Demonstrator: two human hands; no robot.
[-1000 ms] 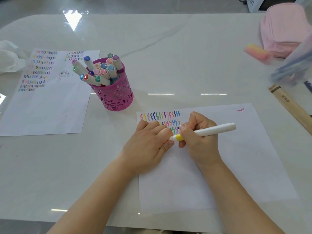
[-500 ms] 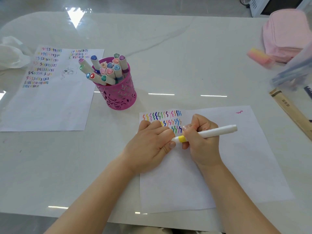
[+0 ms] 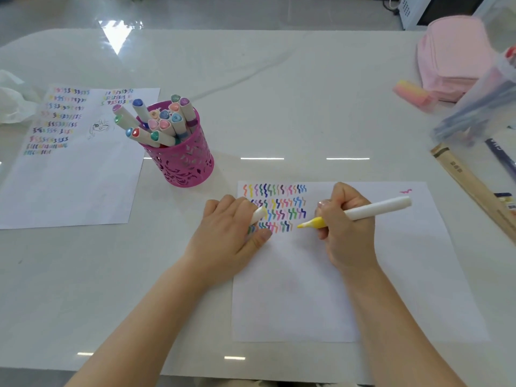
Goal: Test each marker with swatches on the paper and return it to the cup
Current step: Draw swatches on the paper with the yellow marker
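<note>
Yellow marker [image 3: 377, 208], now uncapped: right hand [image 3: 346, 219] fingers clamped on barrel, tip just beside last swatches on paper [image 3: 307, 289]; left hand [image 3: 231, 227] fingers apparently gripping cap [image 3: 258, 215]; swatch pending, then cup [image 3: 187, 163].

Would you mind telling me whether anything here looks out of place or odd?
Nothing is spilled or damaged. One stray pink squiggle sits alone at the far right corner of the paper, away from the swatch rows. Several markers lean out over the left rim of the pink cup.
</note>
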